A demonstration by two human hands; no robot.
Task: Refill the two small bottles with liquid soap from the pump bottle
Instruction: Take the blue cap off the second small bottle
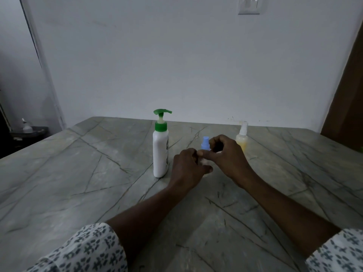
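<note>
Blue-capped bottle (205, 143) held by left grip (188, 167), right grip (227, 158) (pump bottle (160, 154), yellow bottle (242, 138) flanking).

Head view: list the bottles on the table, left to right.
pump bottle → blue-capped small bottle → yellow small bottle

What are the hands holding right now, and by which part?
The small bottle with the blue spray top: the left hand grips its body, mostly hidden, and the right hand pinches the base of the blue top.
</note>
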